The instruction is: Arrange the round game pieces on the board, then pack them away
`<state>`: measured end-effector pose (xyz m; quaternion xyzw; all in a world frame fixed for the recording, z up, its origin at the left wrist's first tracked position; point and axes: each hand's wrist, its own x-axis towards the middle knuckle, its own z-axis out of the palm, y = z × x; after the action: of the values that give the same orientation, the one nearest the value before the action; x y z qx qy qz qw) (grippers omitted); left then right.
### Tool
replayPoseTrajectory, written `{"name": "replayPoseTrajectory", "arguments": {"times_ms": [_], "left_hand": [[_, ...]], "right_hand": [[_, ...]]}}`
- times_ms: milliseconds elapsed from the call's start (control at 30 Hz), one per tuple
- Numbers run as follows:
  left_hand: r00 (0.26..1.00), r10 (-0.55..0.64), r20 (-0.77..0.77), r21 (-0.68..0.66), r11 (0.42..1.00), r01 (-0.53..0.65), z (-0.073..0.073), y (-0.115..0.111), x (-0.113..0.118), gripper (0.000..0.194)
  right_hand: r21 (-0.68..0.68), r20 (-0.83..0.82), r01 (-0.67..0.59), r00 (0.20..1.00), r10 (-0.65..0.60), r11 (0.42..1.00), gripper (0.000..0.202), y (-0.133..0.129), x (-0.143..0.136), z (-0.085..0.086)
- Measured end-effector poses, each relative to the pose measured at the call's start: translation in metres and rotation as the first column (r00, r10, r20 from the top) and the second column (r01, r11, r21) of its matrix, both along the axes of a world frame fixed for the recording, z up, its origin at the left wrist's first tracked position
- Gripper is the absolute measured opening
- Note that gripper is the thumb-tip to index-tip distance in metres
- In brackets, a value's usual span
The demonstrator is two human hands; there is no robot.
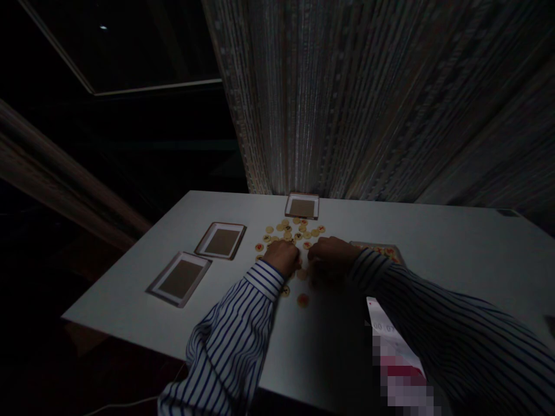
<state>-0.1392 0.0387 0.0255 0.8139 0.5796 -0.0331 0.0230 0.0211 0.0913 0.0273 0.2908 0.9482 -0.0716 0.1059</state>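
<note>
Several small round tan discs (290,230) with red or dark marks lie scattered on a white table (455,254). My left hand (282,256) rests knuckles up among the discs, fingers curled down onto them. My right hand (332,252) lies just beside it, also curled over the discs. Whether either hand grips a disc is hidden. One loose disc (302,299) lies nearer to me. Both arms wear blue-striped white sleeves.
Three shallow rectangular trays stand on the table: one at the far middle (302,206), two at the left (221,240) (179,278). Another tray holding discs (381,250) sits behind my right wrist. A ribbed curtain hangs behind the table. The room is dark.
</note>
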Motion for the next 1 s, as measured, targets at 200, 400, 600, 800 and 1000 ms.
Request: {"name": "replayPoseTrajectory", "arguments": {"times_ms": [200, 400, 600, 800, 1000], "left_hand": [[0.999, -0.012, 0.038, 0.052, 0.999, 0.01, -0.002, -0.005, -0.005, 0.016], [0.97, -0.002, 0.244, 0.18, 0.983, -0.043, 0.002, -0.013, -0.007, 0.029], [0.921, -0.035, 0.389, 0.326, 0.94, -0.102, 0.003, -0.018, 0.003, 0.03], [0.884, -0.115, 0.453, 0.437, 0.893, -0.107, 0.0, -0.02, 0.011, 0.022], [0.879, -0.106, 0.464, 0.378, 0.922, -0.088, 0.0, -0.018, 0.01, 0.02]], "right_hand": [[-0.065, -0.114, 0.098, 0.988, -0.105, 0.993, 0.024, 0.002, 0.003, 0.0], [-0.573, -0.464, 0.158, 0.746, -0.477, 0.804, 0.024, 0.008, 0.01, -0.001], [-0.792, -0.454, 0.071, 0.595, -0.663, 0.606, 0.027, 0.007, 0.013, 0.005], [-0.828, -0.438, 0.058, 0.557, -0.706, 0.558, 0.029, 0.0, 0.013, 0.008], [-0.804, -0.454, 0.078, 0.56, -0.693, 0.589, 0.028, 0.001, 0.015, 0.006]]}}
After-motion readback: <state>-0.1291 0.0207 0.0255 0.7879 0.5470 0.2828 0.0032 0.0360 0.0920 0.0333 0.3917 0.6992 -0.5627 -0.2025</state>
